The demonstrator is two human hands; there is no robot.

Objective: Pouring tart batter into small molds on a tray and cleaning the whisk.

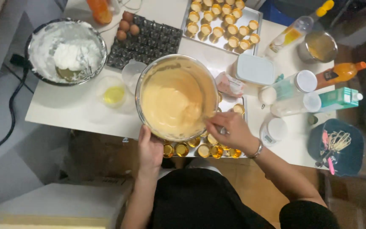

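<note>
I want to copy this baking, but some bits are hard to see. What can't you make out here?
All in the head view:
- The tool in the right hand: fingers and the large glass bowl of yellow batter hide it.
- The tray of gold cups under the bowl: mostly covered.
- The orange bottle: cut off by the top edge.
- Utensils in the dark blue round container: too blurred to tell apart.
- The left hand grips the bowl's rim.

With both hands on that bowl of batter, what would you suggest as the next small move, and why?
Probably tip the bowl a little further toward the tray of gold cups beneath its near rim. The left hand steadies the rim, the right hand holds a utensil at the inner wall, and the pale yellow batter sits thick inside, so it seems to need scraping out.
</note>
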